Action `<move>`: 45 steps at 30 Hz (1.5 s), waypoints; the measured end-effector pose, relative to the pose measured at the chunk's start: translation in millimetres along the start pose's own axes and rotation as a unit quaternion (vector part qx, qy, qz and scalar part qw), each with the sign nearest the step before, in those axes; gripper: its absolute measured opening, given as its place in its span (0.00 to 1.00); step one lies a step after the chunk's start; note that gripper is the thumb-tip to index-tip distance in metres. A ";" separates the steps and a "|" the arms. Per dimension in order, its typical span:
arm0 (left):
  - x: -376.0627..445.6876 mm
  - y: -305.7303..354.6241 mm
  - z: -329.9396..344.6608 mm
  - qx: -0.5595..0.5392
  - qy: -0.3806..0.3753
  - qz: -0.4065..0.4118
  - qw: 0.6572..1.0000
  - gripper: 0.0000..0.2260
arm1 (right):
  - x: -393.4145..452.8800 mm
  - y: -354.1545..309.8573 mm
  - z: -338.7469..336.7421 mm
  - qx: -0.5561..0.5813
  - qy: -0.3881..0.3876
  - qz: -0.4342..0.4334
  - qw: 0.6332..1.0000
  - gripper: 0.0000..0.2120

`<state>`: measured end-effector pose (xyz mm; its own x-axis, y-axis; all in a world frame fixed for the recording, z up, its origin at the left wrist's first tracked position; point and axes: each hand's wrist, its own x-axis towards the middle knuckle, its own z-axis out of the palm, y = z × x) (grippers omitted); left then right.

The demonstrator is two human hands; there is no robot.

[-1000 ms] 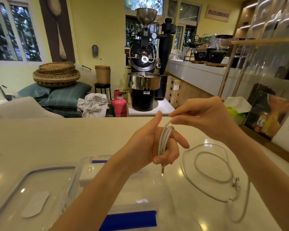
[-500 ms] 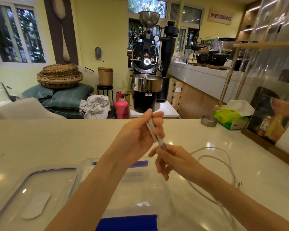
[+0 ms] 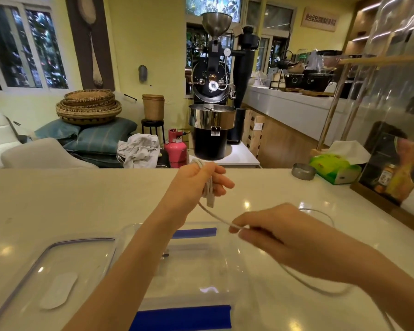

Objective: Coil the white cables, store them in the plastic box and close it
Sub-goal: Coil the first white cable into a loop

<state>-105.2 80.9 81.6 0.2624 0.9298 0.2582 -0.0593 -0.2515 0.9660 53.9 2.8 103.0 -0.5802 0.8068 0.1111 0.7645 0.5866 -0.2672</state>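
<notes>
The left hand [image 3: 196,181] is raised above the counter [image 3: 58,199] with its fingers closed around a small bundle of white cable [image 3: 207,185], several turns wrapped across the fingers and a connector end hanging just below them. From under that bundle a single free strand runs down and toward the person's right, straight into the right hand [image 3: 268,235], which pinches it between thumb and fingertips with the rest of the fingers loosely curled.

That strand is the relation the next wrap depends on: its long axis slants from the left hand, higher and farther away, to the right hand, lower and nearer the person. The right hand is the one feeding; the left is the spool. Behind the right hand the rest of the cable trails off, a thin loop lying on the counter beyond the knuckles and a blurred length sweeping under the wrist toward the near right corner, so a good deal appears still uncoiled.

The plastic box [image 3: 225,271] sits open on the counter directly below and between the two forearms, with blue clips at its far and near edges. Its clear lid [image 3: 34,263] lies flat just beside the box, to the left of the left forearm. Judging by this, coiling is under way; storing and closing are not yet done.
</notes>
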 end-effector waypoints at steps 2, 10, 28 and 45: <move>-3.2 1.8 5.5 0.077 -0.036 -0.007 0.996 0.15 | 0.4 2.5 -10.0 -0.015 0.033 -0.006 0.999 0.13; -12.8 0.6 23.3 0.039 -0.186 -0.067 0.979 0.26 | 17.4 39.7 -39.9 0.029 0.229 -0.123 0.965 0.11; -8.2 18.7 6.8 -0.390 -0.108 -0.012 0.915 0.13 | 34.2 24.9 40.5 0.521 0.036 0.053 0.851 0.11; -7.4 3.2 6.9 0.122 -0.120 -0.021 0.985 0.20 | 10.0 9.3 -16.2 -0.071 0.183 -0.083 0.977 0.13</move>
<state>-100.7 71.4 82.8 0.4818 0.8578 0.1789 0.1818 -0.2976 0.9372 59.8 17.4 117.2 -0.5807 0.6555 0.4828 0.7147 0.6945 -0.0833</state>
